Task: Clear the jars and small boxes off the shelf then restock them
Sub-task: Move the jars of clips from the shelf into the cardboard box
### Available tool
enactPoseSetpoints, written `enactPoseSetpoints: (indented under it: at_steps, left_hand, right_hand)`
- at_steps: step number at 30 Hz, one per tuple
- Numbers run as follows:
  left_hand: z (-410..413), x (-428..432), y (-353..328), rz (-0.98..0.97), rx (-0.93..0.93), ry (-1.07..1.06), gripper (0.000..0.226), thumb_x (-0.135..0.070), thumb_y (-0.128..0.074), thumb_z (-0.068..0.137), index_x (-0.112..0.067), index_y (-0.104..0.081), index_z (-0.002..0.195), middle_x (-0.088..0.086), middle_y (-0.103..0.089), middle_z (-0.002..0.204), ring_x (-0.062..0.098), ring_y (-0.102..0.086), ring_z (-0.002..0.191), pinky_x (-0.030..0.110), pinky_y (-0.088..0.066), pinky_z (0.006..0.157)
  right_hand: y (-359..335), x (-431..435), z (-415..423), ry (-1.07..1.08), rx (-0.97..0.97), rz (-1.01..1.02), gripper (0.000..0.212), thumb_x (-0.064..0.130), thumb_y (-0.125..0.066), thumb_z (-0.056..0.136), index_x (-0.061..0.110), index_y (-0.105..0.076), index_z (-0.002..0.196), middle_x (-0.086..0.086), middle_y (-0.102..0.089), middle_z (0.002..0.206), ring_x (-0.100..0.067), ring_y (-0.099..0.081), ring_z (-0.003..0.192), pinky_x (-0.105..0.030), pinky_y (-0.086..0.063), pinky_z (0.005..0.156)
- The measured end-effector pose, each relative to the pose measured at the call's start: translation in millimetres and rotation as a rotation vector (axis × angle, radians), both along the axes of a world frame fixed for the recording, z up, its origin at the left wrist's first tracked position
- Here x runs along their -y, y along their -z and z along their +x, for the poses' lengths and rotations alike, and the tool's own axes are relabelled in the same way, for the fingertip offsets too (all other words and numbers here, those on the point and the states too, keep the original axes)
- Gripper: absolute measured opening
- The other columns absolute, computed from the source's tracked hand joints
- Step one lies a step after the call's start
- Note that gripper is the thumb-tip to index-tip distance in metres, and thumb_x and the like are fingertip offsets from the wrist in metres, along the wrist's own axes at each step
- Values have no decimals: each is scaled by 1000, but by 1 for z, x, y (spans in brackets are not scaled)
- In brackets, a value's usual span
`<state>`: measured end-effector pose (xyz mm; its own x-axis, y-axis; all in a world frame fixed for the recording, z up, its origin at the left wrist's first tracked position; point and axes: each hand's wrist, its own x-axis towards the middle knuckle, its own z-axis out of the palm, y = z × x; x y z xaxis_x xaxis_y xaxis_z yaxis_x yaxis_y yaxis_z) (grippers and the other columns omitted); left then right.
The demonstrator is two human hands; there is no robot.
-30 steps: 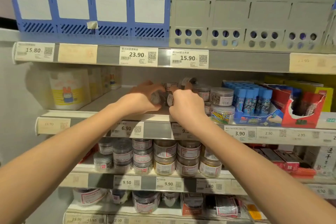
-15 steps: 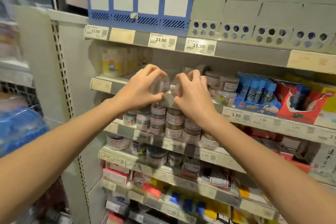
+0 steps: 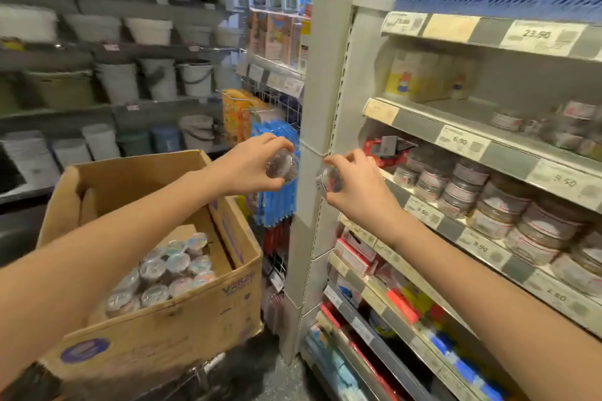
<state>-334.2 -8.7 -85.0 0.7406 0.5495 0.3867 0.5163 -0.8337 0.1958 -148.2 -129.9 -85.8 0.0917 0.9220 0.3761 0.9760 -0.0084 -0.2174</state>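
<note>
Mid-frame, the left hand (image 3: 250,169) curls fingers and thumb round the left jar (image 3: 282,166); just right of it the right hand (image 3: 358,185) grips the right jar (image 3: 329,180) likewise; both jars are tipped sideways and held apart. They look like small, light, rigid clear plastic, smooth and likely slippery; a grip round the wall seems the soundest. At lower left the cardboard box (image 3: 163,332) holds the boxed jars (image 3: 169,265), lids up; the grey shelf upright (image 3: 325,81) and blue hanging packets (image 3: 277,202) stand close behind the hands.
</note>
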Motion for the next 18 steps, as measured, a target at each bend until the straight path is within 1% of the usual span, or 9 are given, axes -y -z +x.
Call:
enactPoseSetpoints:
  at_steps: [3, 5, 7, 9, 12, 15, 18]
  left_hand:
    - [-50, -10, 17, -41, -55, -115, 55, -23, -72, 75, -17, -51, 126, 5, -54, 121, 20, -52, 110, 32, -42, 92]
    - [-76, -17, 30, -69, -76, -172, 56, -23, -72, 74, -18, -51, 126, 4, -54, 122, 21, -53, 110, 36, -43, 93]
    - [-99, -23, 45, -121, -97, -226, 57, -25, -72, 75, -21, -50, 127, 2, -52, 124, 20, -51, 113, 37, -43, 95]
    - [-119, -31, 62, -162, -126, -264, 57, -26, -72, 77, -22, -49, 129, 0, -51, 125, 16, -49, 115, 33, -43, 96]
    - [-140, -47, 86, -210, -176, -292, 57, -29, -71, 79, -25, -46, 130, -4, -49, 124, 12, -50, 110, 29, -44, 92]
    - [-160, -73, 108, -256, -220, -303, 58, -32, -70, 79, -27, -44, 131, -4, -49, 124, 13, -50, 109, 34, -47, 92]
    - [-176, -96, 129, -282, -300, -324, 60, -34, -67, 81, -25, -42, 134, -2, -46, 130, 16, -50, 113, 38, -46, 93]
  right_hand:
    - [15, -32, -35, -93, 26, -65, 45, 22, -60, 85, 12, -48, 128, -13, -51, 115, -36, -47, 109, -42, -40, 92]
    - [25, -50, -56, -145, 37, -96, 44, 26, -58, 87, 12, -47, 128, -12, -50, 116, -35, -48, 110, -43, -39, 93]
    - [37, -69, -78, -207, 63, -133, 47, 28, -57, 89, 15, -45, 132, -10, -48, 120, -33, -47, 112, -43, -37, 96]
    - [50, -89, -98, -271, 96, -169, 48, 30, -56, 90, 16, -44, 134, -10, -47, 123, -33, -46, 114, -45, -36, 97]
    - [68, -118, -123, -340, 116, -200, 48, 31, -56, 89, 17, -45, 134, -10, -46, 125, -33, -45, 116, -46, -36, 98]
    - [91, -150, -147, -394, 139, -235, 51, 30, -56, 90, 19, -42, 138, -10, -46, 128, -34, -44, 118, -46, -37, 97]
    - [119, -184, -165, -455, 175, -280, 51, 31, -55, 91, 19, -40, 138, -9, -48, 126, -33, -46, 117, -45, -41, 92]
